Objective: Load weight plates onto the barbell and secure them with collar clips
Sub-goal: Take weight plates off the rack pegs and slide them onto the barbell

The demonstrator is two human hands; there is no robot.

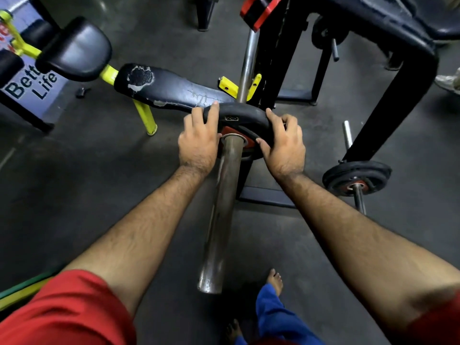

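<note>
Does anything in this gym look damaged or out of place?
Yes. The black bench pad left of the barbell sleeve is worn: its cover has peeled off in a ragged patch near the seat end, with cracks and smaller flakes further along. A small dark clip-like object lies loose on the floor nearby.

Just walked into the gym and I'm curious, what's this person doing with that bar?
A person is loading a black weight plate onto the steel barbell sleeve. The left hand and right hand each grip a side of the plate's rim, and the bar already passes through its centre hole. The plate sits well up the sleeve, near the yellow rack hooks. No collar clip shows on the bar. More plates hang on a storage peg to the right.
</note>
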